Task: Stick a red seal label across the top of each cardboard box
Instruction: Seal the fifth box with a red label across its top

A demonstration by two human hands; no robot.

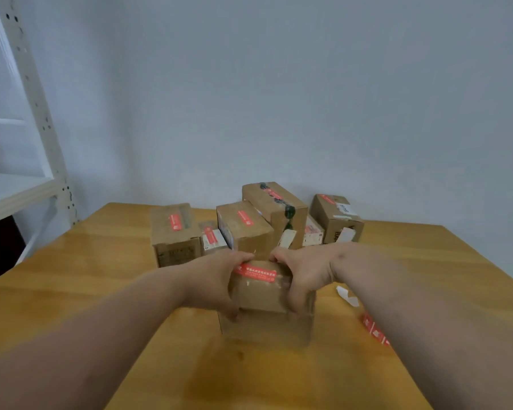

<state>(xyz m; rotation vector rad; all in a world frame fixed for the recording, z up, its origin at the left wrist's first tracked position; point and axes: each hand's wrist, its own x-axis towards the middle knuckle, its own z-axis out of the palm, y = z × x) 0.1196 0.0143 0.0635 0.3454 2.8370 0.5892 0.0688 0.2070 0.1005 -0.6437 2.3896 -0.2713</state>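
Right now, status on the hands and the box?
Left hand and right hand grip the front box. Red label across its top. Nothing in the way.

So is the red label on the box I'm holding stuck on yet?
On: the red label lies flat across the top of the box between both hands.

Nearest cardboard box (pixel 267 297) stands upright on the counter, brown, a red seal label (pixel 256 273) with white print lying across its top. Behind it, sealed boxes (pixel 243 226) cluster near the wall, each bearing a red label. A strip of spare labels (pixel 373 328) lies right of it.
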